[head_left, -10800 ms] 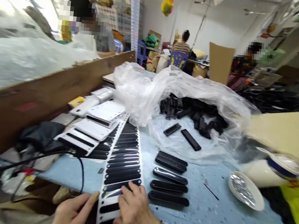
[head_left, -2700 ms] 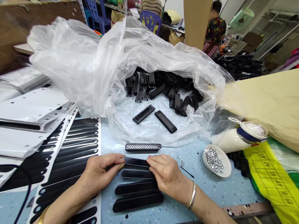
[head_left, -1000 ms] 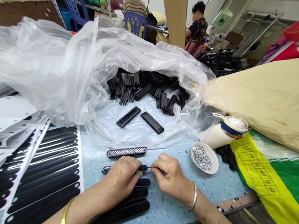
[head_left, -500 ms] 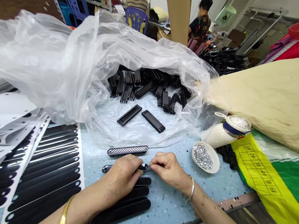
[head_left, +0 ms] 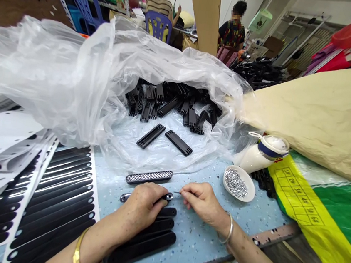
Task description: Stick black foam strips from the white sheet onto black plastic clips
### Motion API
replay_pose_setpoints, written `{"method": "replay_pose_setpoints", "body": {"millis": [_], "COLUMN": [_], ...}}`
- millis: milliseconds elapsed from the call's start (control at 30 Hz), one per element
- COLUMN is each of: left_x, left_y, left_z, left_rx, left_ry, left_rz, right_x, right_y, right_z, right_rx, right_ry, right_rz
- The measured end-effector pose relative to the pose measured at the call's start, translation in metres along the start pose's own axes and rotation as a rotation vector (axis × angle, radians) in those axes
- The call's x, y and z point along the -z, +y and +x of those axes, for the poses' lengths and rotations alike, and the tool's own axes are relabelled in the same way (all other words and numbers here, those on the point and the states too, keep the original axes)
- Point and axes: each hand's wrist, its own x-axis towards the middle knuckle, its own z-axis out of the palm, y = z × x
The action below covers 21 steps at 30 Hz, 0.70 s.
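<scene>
Black strip [head_left: 169, 197] on the desk [head_left: 202, 239], gripped beneath the left hand [head_left: 143, 202], its silvery end poking out! Right hand [head_left: 201, 200] pinches a thin dark pin [head_left: 178, 192], tip just beside that end, the patterned strip [head_left: 149, 177] just beyond.

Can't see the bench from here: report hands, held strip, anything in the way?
Left hand gripping black strip, ends showing. Right hand pinching thin rod near strip's right end. White bowl right of both hands, out of the way.
</scene>
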Motion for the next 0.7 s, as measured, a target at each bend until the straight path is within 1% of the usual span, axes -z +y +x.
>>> {"method": "replay_pose_setpoints", "body": {"millis": [33,67,133,200,233,267,333,400,467,533,700], "left_x": [0.000,0.000,0.000,0.001,0.001,0.001,0.002,0.003,0.004,0.005,0.008], "left_y": [0.000,0.000,0.001,0.002,0.003,0.003,0.004,0.005,0.006,0.006,0.007], "left_z": [0.000,0.000,0.000,0.001,0.002,0.002,0.002,0.003,0.003,0.003,0.004], "left_rx": [0.005,0.010,0.021,0.034,0.040,0.045,0.055,0.067,0.081,0.096,0.120], "left_ry": [0.001,-0.001,-0.011,-0.024,-0.030,-0.036,-0.051,-0.067,-0.086,-0.107,-0.152], "left_rz": [0.008,0.016,0.028,0.040,0.045,0.049,0.053,0.056,0.056,0.052,0.034], "right_x": [0.003,0.006,0.011,0.012,0.011,0.008,-0.002,-0.014,-0.024,-0.030,-0.032], "right_y": [0.005,0.010,0.015,0.012,0.007,0.002,-0.010,-0.019,-0.021,-0.019,-0.014], "right_z": [-0.003,-0.006,-0.011,-0.014,-0.015,-0.015,-0.011,-0.004,0.003,0.009,0.014], "right_rx": [0.018,0.067,0.212,0.315,0.335,0.336,0.280,0.144,0.003,-0.084,-0.163], "right_ry": [0.060,0.128,0.254,0.325,0.333,0.324,0.257,0.178,0.145,0.140,0.114], "right_rz": [-0.078,-0.184,-0.413,-0.549,-0.561,-0.534,-0.383,-0.161,0.009,0.089,0.169]}}
